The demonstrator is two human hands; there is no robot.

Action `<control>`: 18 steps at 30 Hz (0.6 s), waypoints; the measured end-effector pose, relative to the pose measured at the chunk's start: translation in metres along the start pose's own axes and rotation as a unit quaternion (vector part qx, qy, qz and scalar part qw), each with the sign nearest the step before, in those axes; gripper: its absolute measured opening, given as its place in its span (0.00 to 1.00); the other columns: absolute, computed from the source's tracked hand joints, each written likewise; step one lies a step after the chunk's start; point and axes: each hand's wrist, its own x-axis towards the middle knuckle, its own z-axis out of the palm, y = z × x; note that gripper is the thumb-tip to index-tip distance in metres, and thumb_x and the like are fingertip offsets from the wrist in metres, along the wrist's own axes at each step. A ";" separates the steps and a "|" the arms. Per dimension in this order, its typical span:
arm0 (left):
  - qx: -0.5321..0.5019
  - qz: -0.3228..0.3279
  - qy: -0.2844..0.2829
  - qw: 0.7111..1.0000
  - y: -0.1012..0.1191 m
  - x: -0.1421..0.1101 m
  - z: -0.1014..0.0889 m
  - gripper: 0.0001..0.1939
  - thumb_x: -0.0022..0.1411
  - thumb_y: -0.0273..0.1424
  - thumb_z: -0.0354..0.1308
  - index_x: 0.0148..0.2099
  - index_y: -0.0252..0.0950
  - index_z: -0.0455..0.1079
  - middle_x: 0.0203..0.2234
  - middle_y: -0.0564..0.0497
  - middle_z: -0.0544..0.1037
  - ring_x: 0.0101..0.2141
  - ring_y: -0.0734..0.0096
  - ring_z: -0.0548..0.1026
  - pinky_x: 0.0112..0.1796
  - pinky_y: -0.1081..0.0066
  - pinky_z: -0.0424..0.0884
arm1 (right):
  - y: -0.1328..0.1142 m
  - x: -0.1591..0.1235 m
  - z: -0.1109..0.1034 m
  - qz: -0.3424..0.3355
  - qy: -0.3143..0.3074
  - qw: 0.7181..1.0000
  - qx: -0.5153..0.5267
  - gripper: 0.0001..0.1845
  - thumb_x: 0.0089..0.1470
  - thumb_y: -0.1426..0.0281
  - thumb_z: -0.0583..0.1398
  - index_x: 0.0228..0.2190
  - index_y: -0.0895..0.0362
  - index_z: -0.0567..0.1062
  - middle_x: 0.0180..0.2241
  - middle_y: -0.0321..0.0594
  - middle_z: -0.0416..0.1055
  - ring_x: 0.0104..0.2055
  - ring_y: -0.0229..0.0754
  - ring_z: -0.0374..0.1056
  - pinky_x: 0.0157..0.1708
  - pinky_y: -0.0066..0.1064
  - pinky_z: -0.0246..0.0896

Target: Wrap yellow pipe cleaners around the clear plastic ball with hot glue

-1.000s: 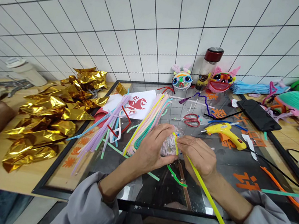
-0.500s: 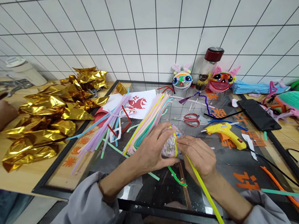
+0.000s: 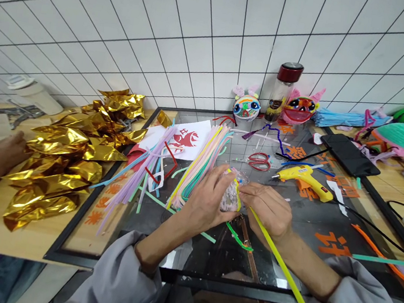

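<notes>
My left hand is closed around a small rounded craft piece, whitish and see-through, with a yellow strip along its edge. Pinched in my right hand is a long yellow pipe cleaner, its tail hanging down past the table's front edge. The fingertips of my right hand touch the craft piece's right side; the exact contact is hidden by them. Just below the hands lies a bent green pipe cleaner.
A yellow glue gun and red-handled scissors lie beyond my right hand. Bundled pastel pipe cleaners are at left, then crumpled gold foil. Another person's hand holds paper at far left. A glass bottle stands behind.
My hands keep nearly the same pose on the craft piece, with only a slight shift. At far left, the other person's hand has moved a little with the paper.
</notes>
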 end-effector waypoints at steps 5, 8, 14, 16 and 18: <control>0.001 0.000 0.001 1.000 0.001 0.000 -0.001 0.38 0.53 0.33 0.68 0.62 0.37 0.55 0.59 0.34 0.65 0.61 0.45 0.67 0.58 0.47 0.68 | -0.001 -0.003 -0.001 0.014 -0.003 1.000 -0.001 0.10 0.56 0.81 0.58 0.36 0.57 0.76 0.35 0.46 0.81 0.40 0.44 0.78 0.40 0.36 0.75; 0.002 0.003 0.005 1.000 0.001 0.001 -0.001 0.37 0.53 0.32 0.68 0.62 0.35 0.56 0.59 0.33 0.66 0.61 0.45 0.66 0.59 0.48 0.68 | -0.002 -0.004 -0.002 0.016 -0.008 1.000 -0.007 0.09 0.56 0.82 0.58 0.35 0.59 0.76 0.36 0.49 0.80 0.39 0.45 0.77 0.39 0.36 0.75; 0.002 0.000 0.004 1.000 0.000 0.001 0.000 0.38 0.52 0.32 0.67 0.62 0.36 0.55 0.59 0.33 0.66 0.61 0.45 0.66 0.59 0.47 0.67 | -0.004 -0.004 -0.001 0.036 -0.005 0.999 -0.025 0.08 0.56 0.81 0.59 0.32 0.59 0.76 0.37 0.49 0.79 0.38 0.43 0.76 0.36 0.33 0.74; 0.001 -0.001 0.002 1.000 0.000 0.001 0.000 0.38 0.52 0.32 0.67 0.62 0.36 0.55 0.59 0.33 0.65 0.61 0.45 0.66 0.59 0.47 0.67 | -0.003 -0.003 -0.001 0.029 -0.008 0.999 -0.013 0.08 0.56 0.81 0.59 0.33 0.58 0.76 0.35 0.47 0.79 0.38 0.43 0.76 0.37 0.34 0.74; 0.000 0.000 0.002 1.000 -0.001 0.000 0.000 0.38 0.52 0.33 0.68 0.62 0.37 0.55 0.59 0.33 0.65 0.61 0.45 0.66 0.59 0.47 0.67 | -0.002 -0.002 -0.001 0.023 -0.008 1.000 -0.002 0.09 0.56 0.81 0.58 0.33 0.57 0.76 0.33 0.45 0.80 0.38 0.44 0.77 0.38 0.35 0.74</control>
